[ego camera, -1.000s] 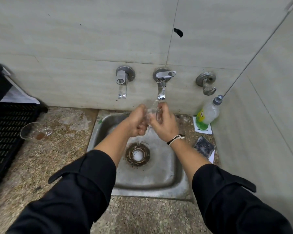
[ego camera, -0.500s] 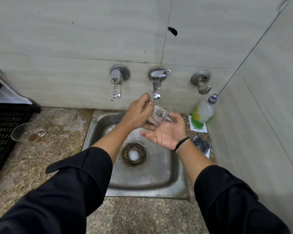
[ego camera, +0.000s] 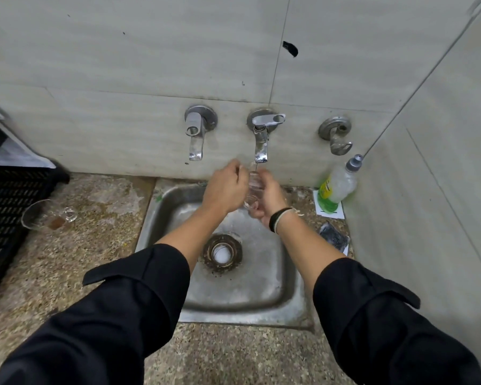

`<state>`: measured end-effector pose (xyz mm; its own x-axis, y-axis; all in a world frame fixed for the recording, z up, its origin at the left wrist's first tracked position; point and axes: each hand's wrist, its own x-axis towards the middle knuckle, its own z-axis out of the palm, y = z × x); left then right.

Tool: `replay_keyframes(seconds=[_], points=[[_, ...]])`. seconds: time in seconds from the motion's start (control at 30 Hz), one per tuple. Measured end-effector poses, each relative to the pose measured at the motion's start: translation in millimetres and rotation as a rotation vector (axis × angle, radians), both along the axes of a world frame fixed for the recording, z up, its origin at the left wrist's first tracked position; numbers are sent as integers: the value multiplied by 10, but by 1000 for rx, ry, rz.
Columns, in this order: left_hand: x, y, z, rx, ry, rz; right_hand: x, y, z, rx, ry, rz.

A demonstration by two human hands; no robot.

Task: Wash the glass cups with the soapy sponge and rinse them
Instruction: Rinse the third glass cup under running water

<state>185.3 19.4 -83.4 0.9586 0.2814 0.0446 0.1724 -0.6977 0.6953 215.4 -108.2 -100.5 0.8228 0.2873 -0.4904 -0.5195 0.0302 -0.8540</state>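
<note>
A clear glass cup (ego camera: 252,187) is held between both hands under the middle tap (ego camera: 261,147), above the steel sink (ego camera: 233,295). My left hand (ego camera: 225,188) grips the cup from the left. My right hand (ego camera: 271,194) wraps around its right side, fingers curled under it. A second glass cup (ego camera: 43,215) with a brown residue lies on its side on the counter at the left. The dark sponge (ego camera: 333,236) rests on the counter right of the sink.
A dish soap bottle (ego camera: 338,184) leans in the right corner. A black plastic crate (ego camera: 3,207) stands at the left edge. Two more wall taps flank the middle one. The sink drain (ego camera: 222,252) holds a white plug.
The cup was tilted in my left hand with my right palm open below it; now it is upright under the tap and my right hand has closed around it.
</note>
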Motion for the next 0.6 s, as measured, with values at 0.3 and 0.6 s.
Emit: replay_keyframes(seconds=[0.3, 0.6], points=[[143, -18, 77, -685, 603, 84, -56, -106, -266, -538, -1104, 23], [-74, -5, -310, 314, -113, -327, 226, -113, 92, -355, 110, 499]])
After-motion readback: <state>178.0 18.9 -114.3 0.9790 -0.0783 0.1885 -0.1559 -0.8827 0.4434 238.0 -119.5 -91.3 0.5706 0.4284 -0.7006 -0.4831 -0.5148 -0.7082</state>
